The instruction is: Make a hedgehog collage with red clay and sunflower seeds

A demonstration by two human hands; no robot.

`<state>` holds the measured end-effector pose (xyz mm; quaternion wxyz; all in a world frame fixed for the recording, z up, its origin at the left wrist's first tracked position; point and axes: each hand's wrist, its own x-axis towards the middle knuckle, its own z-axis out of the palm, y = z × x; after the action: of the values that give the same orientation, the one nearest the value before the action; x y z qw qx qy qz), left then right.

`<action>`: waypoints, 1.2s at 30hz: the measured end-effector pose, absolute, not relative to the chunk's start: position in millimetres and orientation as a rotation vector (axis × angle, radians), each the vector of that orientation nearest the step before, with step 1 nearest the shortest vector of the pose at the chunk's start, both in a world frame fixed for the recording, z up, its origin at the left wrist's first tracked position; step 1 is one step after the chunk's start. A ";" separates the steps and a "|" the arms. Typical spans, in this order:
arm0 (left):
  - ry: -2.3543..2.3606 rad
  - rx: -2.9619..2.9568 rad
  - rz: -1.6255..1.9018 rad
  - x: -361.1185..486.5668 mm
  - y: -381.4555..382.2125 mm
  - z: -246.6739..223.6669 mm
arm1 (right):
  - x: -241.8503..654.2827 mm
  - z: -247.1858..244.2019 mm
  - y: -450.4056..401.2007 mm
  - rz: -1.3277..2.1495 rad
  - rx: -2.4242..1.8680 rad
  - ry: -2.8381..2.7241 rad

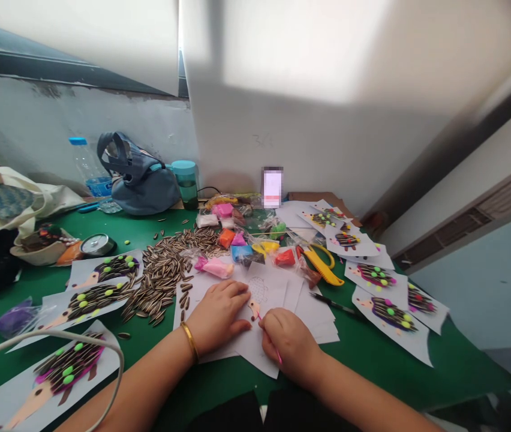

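My left hand (222, 315) lies flat on a white sheet (258, 348), fingers spread, a gold bangle at its wrist. My right hand (289, 345) is closed around a thin pink tool (279, 356), whose upper tip touches the sheet beside a peach clay head (254, 309) with dark spots. Above that head a round grid pattern (258, 288) is drawn on the paper. More white sheets lie underneath. A pile of striped sunflower seeds (165, 273) lies left of the sheets, and bags of coloured clay, one of them pink (217, 267), lie behind them.
Finished hedgehog pictures lie at left (75, 372) and right (390, 318). A yellow cutter (322, 267) and a black pen (334, 304) are right of the sheets. Behind stand a blue bag (145, 183), a green-lidded cup (186, 186) and a phone (272, 188). A white cable (118, 360) crosses front left.
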<state>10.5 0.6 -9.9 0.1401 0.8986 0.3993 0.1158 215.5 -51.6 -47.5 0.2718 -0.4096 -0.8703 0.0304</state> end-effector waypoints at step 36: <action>1.098 2.592 0.365 1.5 9.6 -15.3 | 262.4 -31.0 -38.2 -0.050 -1.353 -2.324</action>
<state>1.5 9.6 -15.3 0.1509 0.9027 0.3823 0.1269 262.4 -38.2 -31.0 0.2238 -0.4902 -0.8422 -0.0183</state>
